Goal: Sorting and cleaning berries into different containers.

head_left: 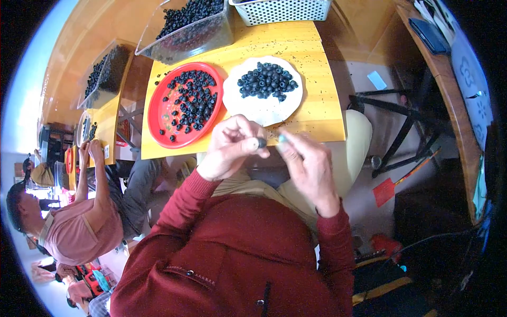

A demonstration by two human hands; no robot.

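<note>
Between the thumb and fingers of my left hand (pixel 228 150) is a dark round berry-like ball (pixel 261 142) with a pale spot on it. My right hand (pixel 310 166) is closed beside it, a little apart, with a small teal tip (pixel 282 138) showing at its fingertips; the rest of that thing is hidden. Both hands hover at the table's near edge. Ahead of them, a white plate (pixel 264 112) with a wavy rim carries a heap of similar dark balls (pixel 266 82). Left of it, a red plate (pixel 153 116) holds many more, spread out.
Small dark crumbs are scattered over the yellow wooden table (pixel 322 116). A clear bin (pixel 200 42) of dark balls and a white perforated basket (pixel 285 13) stand at the back. At left, another person (pixel 79 227) works at a table. A black metal frame (pixel 401 113) stands at right.
</note>
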